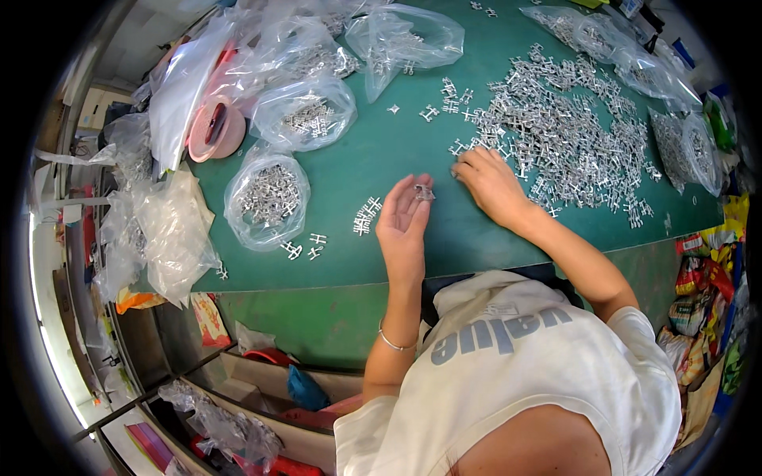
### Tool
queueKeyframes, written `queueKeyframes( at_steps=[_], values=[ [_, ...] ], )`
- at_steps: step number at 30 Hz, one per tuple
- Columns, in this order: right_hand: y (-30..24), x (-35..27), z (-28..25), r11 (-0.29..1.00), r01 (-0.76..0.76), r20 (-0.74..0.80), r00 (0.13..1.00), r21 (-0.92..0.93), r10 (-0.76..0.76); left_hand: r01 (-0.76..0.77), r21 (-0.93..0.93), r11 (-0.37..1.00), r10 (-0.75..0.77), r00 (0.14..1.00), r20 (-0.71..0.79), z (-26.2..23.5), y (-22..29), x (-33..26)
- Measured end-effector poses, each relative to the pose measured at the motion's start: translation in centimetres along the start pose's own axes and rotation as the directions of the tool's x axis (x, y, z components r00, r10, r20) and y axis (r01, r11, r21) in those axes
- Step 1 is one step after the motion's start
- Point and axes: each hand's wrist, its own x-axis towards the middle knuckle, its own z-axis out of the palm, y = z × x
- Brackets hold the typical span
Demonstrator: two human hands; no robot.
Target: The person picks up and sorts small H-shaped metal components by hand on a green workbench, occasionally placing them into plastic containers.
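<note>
Green worktable (357,159), bagged metal parts at 10 o'clock. Left hand (403,218) palm-up, fingers loosely curled, small silver piece (425,192) at fingertips. Right hand (490,184) flat, fingers spread narrow on near edge of loose pile (563,135), 1 o'clock. Best: pinch one piece only, keep palm level.
</note>
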Motion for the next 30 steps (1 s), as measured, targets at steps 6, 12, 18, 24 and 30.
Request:
queueKeyframes(
  at_steps=[6, 12, 18, 24, 30],
  values=[
    [-1.0, -1.6, -2.1, -0.281, -0.389, 0.473, 0.799, 0.878, 0.373, 0.235, -0.266, 0.935, -0.232, 0.972, 0.044, 0.1, 0.4, -1.1],
    [-3.6, -3.5, -1.9, -0.696, -0.377, 0.642, 0.750, 0.611, 0.158, -0.459, 0.755, 0.467, 0.306, 0.886, 0.349, 2.7, -1.6, -2.6],
    [-0.3, -3.6, -3.2, -0.644, -0.325, 0.637, 0.694, 0.693, 0.336, -0.425, 0.776, 0.465, 0.340, 0.896, 0.287, 3.0, -0.8, 2.2],
    [0.3, -1.7, -6.1, -0.293, -0.462, 0.547, 0.712, 0.837, 0.441, -0.412, 0.901, 0.140, 0.142, 0.908, 0.393, 2.9, -4.0, 7.1],
    [0.7, -1.1, -4.9, -0.456, -0.336, 0.545, 0.690, 0.824, 0.476, -0.589, 0.763, 0.265, 0.241, 0.807, 0.539, 5.9, -0.8, 4.7]
  ],
)
